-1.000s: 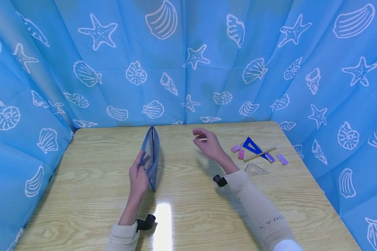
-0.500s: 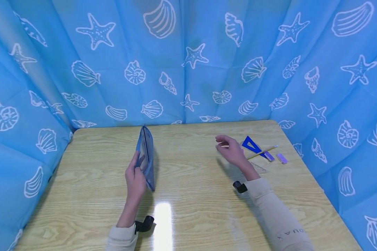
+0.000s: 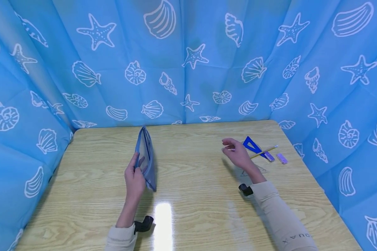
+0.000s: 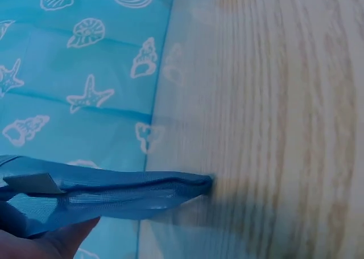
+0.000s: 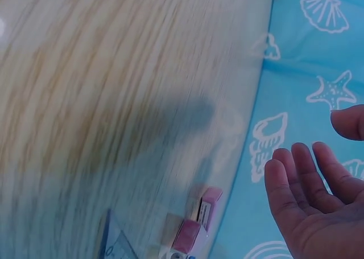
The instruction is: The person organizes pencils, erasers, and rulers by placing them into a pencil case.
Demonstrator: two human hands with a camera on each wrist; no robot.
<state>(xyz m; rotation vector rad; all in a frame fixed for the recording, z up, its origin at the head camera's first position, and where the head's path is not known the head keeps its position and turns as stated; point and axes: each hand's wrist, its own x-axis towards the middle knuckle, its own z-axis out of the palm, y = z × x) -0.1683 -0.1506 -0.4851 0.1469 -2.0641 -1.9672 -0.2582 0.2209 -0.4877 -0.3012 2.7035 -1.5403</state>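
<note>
My left hand [image 3: 135, 179] grips a blue zippered mesh pouch [image 3: 150, 172] by its near side, thumb on one face and fingers on the other. The pouch stands on edge over the left-middle of the table. In the left wrist view its long narrow zip edge [image 4: 131, 182] points right. My right hand [image 3: 238, 155] hovers at the left of some stationery, fingers relaxed and holding nothing. Beside it lie a blue set square [image 3: 249, 143], a yellow pencil [image 3: 269, 150] and a clear set square [image 3: 261, 169]. Two pink erasers [image 5: 187, 236] show below the hand in the right wrist view.
Two purple erasers, one by the blue set square [image 3: 269, 157] and one farther right [image 3: 282, 158], lie on the wooden table [image 3: 188, 181]. A blue curtain [image 3: 204, 94] with white shells and starfish hangs around its back and sides.
My right hand has moved right, from the middle of the table to the stationery, covering the pink erasers in the head view. My left hand has shifted slightly left with the pouch, which has turned a little.
</note>
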